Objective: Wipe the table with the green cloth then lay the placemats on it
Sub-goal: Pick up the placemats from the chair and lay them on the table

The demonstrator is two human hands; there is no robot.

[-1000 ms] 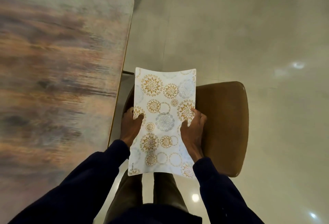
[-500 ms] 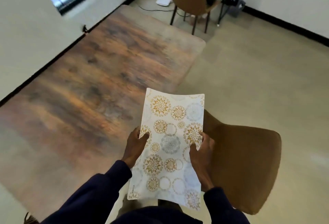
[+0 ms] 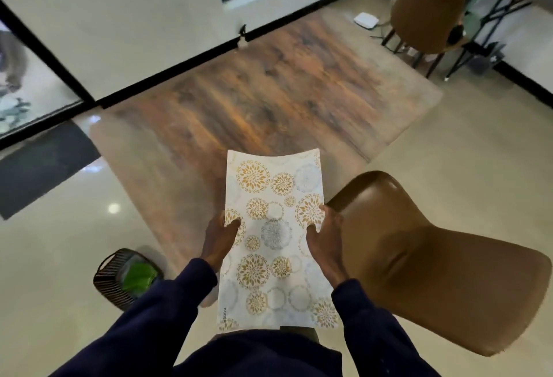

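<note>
I hold a white placemat [image 3: 270, 245] printed with gold and grey flower rings, slightly bowed, in front of my body. My left hand [image 3: 218, 240] grips its left edge and my right hand [image 3: 324, 239] grips its right edge, thumbs on top. Whether it is one mat or a stack I cannot tell. Its far end hangs over the near edge of the brown wooden table [image 3: 269, 89], whose top is bare. The green cloth [image 3: 136, 278] lies in a dark basket [image 3: 110, 279] on the floor at my left.
A brown chair [image 3: 434, 269] stands close at my right, beside the table. A second brown chair [image 3: 425, 8] stands past the table's far end near a stand and cables. A dark doormat [image 3: 42, 164] lies at left by a glass door.
My view has swung left and up, so the whole table, the basket and the door came into sight. The placemat stays in the same two-handed grip, now over the table's near edge.
</note>
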